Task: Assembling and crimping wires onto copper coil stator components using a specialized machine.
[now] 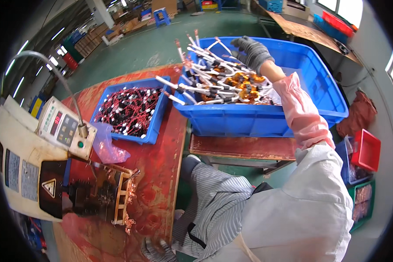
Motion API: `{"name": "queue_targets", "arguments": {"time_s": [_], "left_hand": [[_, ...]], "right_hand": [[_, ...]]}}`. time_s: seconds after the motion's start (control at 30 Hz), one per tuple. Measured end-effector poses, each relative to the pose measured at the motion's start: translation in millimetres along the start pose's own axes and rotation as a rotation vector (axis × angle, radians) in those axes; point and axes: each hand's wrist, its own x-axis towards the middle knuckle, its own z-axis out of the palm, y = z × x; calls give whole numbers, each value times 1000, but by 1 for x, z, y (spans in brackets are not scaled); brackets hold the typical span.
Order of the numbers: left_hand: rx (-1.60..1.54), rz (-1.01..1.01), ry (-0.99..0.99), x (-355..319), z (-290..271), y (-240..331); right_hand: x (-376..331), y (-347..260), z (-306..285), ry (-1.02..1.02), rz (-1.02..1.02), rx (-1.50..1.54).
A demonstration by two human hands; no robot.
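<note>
Pale jacket cloth and a striped garment fill the lower right, closest to the lens, with the right arm in a pink sleeve cover (pixel 302 114) reaching up and away from it. Beyond lies the red worktable (pixel 161 174), worn and stained, and past its right edge a large blue crate (pixel 266 118) on a low bench. Inside the crate sits a heap of copper coils with long white-sleeved leads (pixel 218 85) sticking up and out to the left. Over that heap the gloved right hand (pixel 251 51) hovers, fingers curled downward — whether it grips a coil, I cannot tell. A smaller blue bin (pixel 155 126) of red-and-black wired parts rests on the table, beside a cream machine (pixel 28 166) with a control box. At the bottom edge the gloved left hand (pixel 159 251) lies on the table — fingers spread, holding nothing.
</note>
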Motion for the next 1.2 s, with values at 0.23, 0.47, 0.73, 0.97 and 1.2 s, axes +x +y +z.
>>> {"name": "queue_targets", "arguments": {"time_s": [0.23, 0.47, 0.73, 0.97, 1.2], "left_hand": [[469, -408, 160, -59, -54, -88], [502, -491, 362, -80, -62, -107], [454, -506, 506, -78, -56, -103], [504, -585, 459, -67, -55, -101], [526, -714, 413, -79, -60, -104]], "right_hand": [[-40, -44, 23, -240, -278, 390], [-38, -68, 25, -29, -607, 279], [-145, -253, 32, -71, -797, 619], [-223, -383, 74, -467, -1101, 1119], [-228, -387, 74, -449, -1167, 1204]]}}
